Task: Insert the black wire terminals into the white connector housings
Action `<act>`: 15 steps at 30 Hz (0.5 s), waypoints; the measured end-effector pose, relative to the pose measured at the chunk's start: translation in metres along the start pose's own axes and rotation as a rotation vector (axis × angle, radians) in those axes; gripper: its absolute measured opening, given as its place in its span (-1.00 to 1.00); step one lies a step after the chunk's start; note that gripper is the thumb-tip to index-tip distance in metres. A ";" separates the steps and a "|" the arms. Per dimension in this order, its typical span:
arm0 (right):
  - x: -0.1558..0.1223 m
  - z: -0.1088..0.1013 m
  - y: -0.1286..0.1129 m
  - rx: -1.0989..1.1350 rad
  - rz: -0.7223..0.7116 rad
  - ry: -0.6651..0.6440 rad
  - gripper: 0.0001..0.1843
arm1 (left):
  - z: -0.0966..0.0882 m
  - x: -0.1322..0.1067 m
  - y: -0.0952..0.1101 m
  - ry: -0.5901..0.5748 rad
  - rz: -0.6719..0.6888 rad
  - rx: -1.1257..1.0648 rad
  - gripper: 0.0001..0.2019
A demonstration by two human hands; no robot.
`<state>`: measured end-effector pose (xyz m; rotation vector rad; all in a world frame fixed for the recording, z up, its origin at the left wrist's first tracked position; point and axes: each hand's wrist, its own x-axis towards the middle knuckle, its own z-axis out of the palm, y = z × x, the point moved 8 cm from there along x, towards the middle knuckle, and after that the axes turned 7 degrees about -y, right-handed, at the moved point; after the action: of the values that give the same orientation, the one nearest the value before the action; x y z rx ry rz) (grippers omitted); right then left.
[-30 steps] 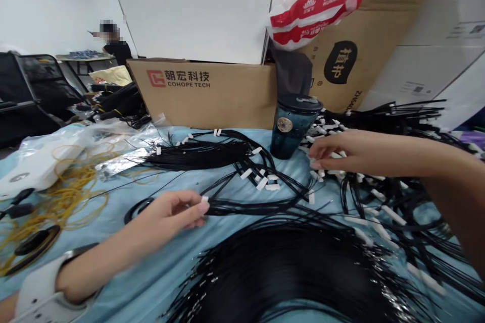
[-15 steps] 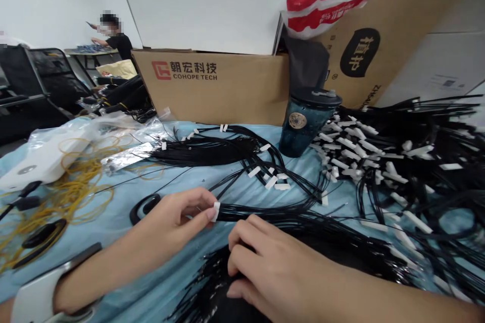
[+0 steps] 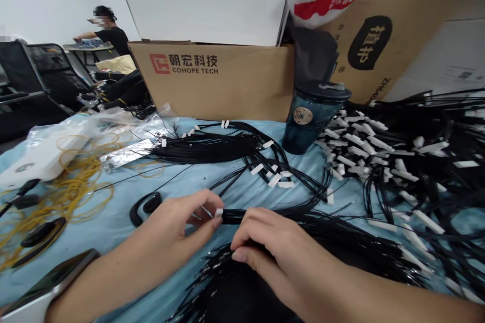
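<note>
The single head-worn camera looks forward and steeply down, with the left hand (image 3: 178, 217) and right hand (image 3: 280, 252) very near at 6 o'clock on a bundle of thin black cables (image 3: 235, 216). A light blue cloth (image 3: 113, 227) spreads beyond them, a brown cardboard box (image 3: 212, 83) stands farther off at 12 o'clock, and a black-shirted co-worker (image 3: 113, 40) appears far off at 11 o'clock.

cables (image 3: 204, 148): glossy black plastic | connectors (image 3: 275, 180): matt white plastic | carton (image 3: 242, 91): matt brown cardboard
</note>
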<state>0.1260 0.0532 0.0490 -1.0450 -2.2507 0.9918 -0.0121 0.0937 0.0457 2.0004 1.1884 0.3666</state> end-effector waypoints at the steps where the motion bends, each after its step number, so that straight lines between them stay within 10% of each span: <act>1: 0.000 0.000 0.000 -0.002 0.012 0.004 -0.82 | 0.001 0.000 0.000 0.005 -0.002 -0.016 -0.87; 15: 0.000 -0.013 0.004 -0.167 0.038 0.175 -0.84 | 0.001 -0.001 0.004 0.020 0.108 0.059 -0.81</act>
<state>0.1366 0.0604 0.0546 -1.2001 -2.2043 0.7065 -0.0098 0.0914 0.0483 2.1222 1.1177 0.4099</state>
